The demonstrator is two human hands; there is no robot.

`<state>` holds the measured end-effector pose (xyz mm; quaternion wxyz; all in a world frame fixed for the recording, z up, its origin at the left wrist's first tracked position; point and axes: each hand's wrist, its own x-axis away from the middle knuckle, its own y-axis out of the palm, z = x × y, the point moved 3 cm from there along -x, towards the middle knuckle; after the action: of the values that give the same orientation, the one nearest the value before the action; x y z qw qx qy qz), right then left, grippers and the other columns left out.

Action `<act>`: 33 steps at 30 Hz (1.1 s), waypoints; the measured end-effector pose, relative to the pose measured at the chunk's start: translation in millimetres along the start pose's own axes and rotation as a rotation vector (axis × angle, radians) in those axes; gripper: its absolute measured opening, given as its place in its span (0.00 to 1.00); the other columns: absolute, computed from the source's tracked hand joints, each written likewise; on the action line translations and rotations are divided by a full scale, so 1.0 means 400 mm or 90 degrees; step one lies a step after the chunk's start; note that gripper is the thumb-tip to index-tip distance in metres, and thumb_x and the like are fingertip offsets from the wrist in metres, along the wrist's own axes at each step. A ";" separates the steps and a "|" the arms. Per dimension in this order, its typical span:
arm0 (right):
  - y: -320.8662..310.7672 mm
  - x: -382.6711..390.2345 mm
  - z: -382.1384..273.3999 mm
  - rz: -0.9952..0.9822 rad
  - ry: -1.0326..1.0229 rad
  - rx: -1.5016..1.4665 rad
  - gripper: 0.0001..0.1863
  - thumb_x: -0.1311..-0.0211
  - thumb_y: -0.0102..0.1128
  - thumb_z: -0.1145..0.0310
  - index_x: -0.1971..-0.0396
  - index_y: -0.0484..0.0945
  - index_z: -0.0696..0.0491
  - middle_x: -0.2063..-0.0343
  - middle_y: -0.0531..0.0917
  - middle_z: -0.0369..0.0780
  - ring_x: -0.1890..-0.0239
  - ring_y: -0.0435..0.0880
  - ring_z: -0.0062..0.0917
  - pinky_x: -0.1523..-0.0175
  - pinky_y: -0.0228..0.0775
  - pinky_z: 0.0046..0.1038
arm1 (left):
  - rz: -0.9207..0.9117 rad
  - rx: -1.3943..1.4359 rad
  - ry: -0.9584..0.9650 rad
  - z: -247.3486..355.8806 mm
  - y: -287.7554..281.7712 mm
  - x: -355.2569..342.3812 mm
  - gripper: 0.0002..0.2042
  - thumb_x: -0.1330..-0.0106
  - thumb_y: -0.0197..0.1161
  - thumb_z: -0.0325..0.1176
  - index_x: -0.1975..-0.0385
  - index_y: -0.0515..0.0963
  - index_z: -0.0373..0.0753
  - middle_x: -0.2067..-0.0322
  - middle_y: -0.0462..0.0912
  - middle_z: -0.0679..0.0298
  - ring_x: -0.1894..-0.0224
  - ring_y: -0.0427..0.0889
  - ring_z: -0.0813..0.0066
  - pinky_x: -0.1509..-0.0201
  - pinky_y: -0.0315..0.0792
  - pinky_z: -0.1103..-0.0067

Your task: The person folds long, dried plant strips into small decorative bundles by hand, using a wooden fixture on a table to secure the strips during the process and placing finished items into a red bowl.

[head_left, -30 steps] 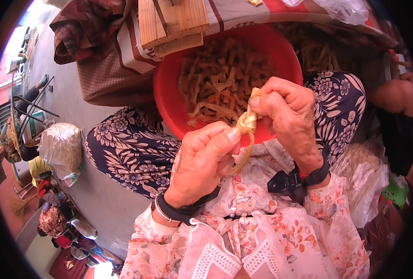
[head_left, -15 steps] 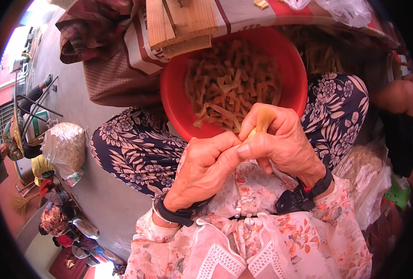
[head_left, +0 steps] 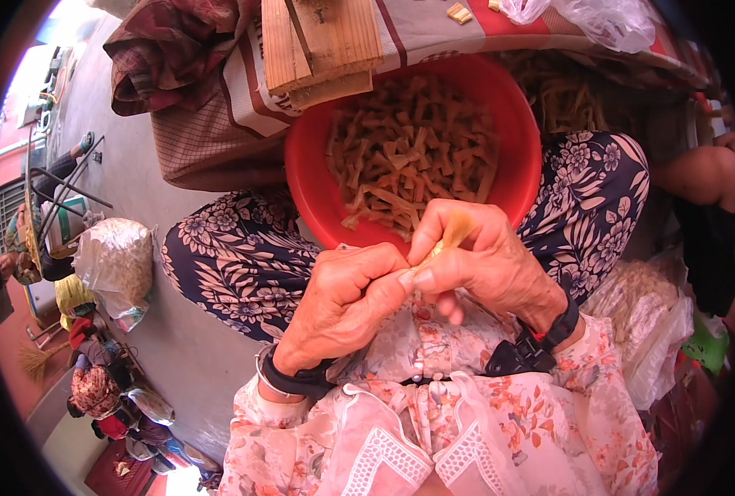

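Note:
Both hands meet in front of my lap, just past the near rim of a red plastic basin (head_left: 308, 186). Between the thumb and fingers of my right hand (head_left: 493, 266) is a pale yellow, pliable strip (head_left: 460, 226), its flared end poking up above the knuckles. My left hand (head_left: 334, 302) is closed, its thumb and fingertips pinching at the strip's lower part against the right fingertips. The fingers hide most of that lower part. Inside the basin lies a heap of short, tan, folded or knotted strips (head_left: 413, 153).
Past the basin, a wooden block (head_left: 322, 50) rests on a cloth-covered surface (head_left: 198, 136), near a crumpled dark cloth (head_left: 177, 50). Long pale strips (head_left: 570, 95) lie right of the basin. Filled plastic bags (head_left: 644, 318) sit right and left; another person's arm (head_left: 702, 178) shows at right.
Both hands have shifted slightly left and toward me, still pinched together on the strip. The strip's flared end now leans and spreads more. The basin's heap looks the same.

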<state>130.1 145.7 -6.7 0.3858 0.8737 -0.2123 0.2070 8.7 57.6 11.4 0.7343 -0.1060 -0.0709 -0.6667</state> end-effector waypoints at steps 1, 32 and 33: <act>-0.005 0.007 -0.009 0.007 0.022 0.032 0.04 0.50 0.58 0.77 0.75 0.72 0.59 0.82 0.77 0.38 0.87 0.73 0.15 0.84 0.67 0.16 | -0.010 -0.028 0.007 -0.001 -0.003 0.002 0.07 0.43 0.56 0.26 0.81 0.72 0.33 0.87 0.69 0.62 0.85 0.68 0.72 0.79 0.60 0.78; 0.003 -0.217 -0.290 0.222 -0.346 0.289 0.07 0.47 0.57 0.75 0.68 0.73 0.58 0.81 0.76 0.35 0.85 0.71 0.12 0.83 0.64 0.14 | 0.246 0.121 0.011 0.089 -0.277 -0.209 0.07 0.40 0.59 0.29 0.73 0.77 0.30 0.79 0.74 0.73 0.76 0.67 0.90 0.73 0.63 0.90; 0.000 -0.223 -0.288 0.229 -0.346 0.316 0.06 0.47 0.57 0.75 0.69 0.73 0.58 0.82 0.75 0.35 0.86 0.70 0.12 0.83 0.63 0.13 | 0.254 0.127 0.013 0.074 -0.273 -0.213 0.07 0.39 0.59 0.29 0.73 0.77 0.30 0.79 0.74 0.74 0.76 0.67 0.90 0.74 0.63 0.90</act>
<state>33.9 252.2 17.4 0.0509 0.9121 -0.3994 0.0774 -107.3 137.5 25.7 0.8592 -0.0381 -0.1063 -0.4991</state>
